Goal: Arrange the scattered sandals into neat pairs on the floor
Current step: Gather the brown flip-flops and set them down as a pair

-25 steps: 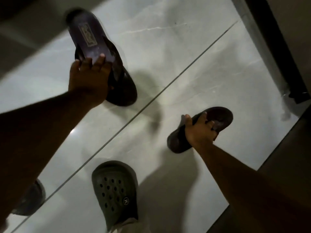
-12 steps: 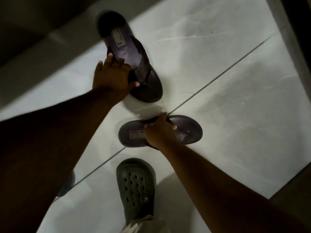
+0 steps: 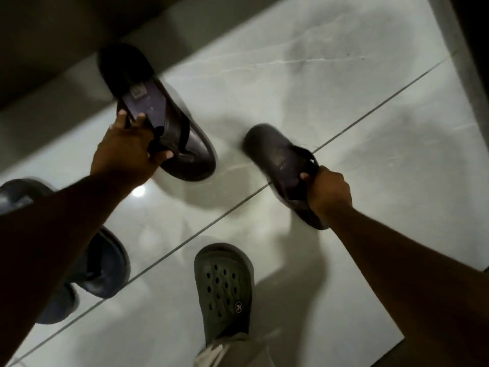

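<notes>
Two dark purple-brown flip-flop sandals are held over the pale tiled floor (image 3: pixel 317 88). My left hand (image 3: pixel 127 152) grips the first sandal (image 3: pixel 156 112) by its side and strap, heel pointing up-left toward the wall. To the right, my right hand (image 3: pixel 329 190) is closed on the strap and toe end of the second sandal (image 3: pixel 277 157), whose heel also points up-left. The two sandals lie roughly parallel with a gap between them. Whether they touch the floor I cannot tell.
My own foot in a grey-green perforated clog (image 3: pixel 225 284) stands at bottom centre. Dark blue sandals (image 3: pixel 105 266) lie at lower left, partly hidden by my left arm, with another (image 3: pixel 18 192) at the left edge. A dark wall base (image 3: pixel 53 35) runs along the top left.
My right hand has swung the second sandal from lying crosswise near the clog to the right, now turned roughly parallel to the first. The view shifted, and blue sandals appeared at left.
</notes>
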`<state>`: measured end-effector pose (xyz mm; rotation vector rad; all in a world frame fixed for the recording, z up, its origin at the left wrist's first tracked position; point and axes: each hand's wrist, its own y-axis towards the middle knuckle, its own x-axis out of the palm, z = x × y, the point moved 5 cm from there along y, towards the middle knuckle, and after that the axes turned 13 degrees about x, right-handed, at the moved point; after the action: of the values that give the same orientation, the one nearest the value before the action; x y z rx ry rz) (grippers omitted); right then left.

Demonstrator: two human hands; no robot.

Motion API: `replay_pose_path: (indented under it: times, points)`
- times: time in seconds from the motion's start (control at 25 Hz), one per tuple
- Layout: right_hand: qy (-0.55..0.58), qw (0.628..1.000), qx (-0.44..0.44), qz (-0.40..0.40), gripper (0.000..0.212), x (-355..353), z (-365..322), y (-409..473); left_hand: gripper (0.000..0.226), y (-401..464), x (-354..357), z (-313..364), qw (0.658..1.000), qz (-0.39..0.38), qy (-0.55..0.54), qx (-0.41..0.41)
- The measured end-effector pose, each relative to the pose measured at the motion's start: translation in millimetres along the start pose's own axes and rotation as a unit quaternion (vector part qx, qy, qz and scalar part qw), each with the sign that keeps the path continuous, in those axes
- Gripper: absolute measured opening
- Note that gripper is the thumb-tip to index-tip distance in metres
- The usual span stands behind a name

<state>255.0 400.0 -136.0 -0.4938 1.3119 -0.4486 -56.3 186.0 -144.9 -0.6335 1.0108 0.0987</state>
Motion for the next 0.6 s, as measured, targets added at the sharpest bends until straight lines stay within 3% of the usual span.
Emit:
replay_pose_path:
  times: [0.2,0.44,0.6]
  points:
    - [0.087,0.996,-0.01,-0.005,0.053,-8,-41,-3,0.062,-39,27,40,0.998,0.054,-0.019,-0.017]
    - [0.116,0.989,-0.087,-0.036,0.039,-7,-101,-25,0.075,-53,57,71,0.994,0.021,-0.1,-0.044]
    - [0.12,0.986,-0.11,-0.028,0.034,-6,-126,-29,0.079,-33,48,64,0.998,0.016,-0.055,-0.001]
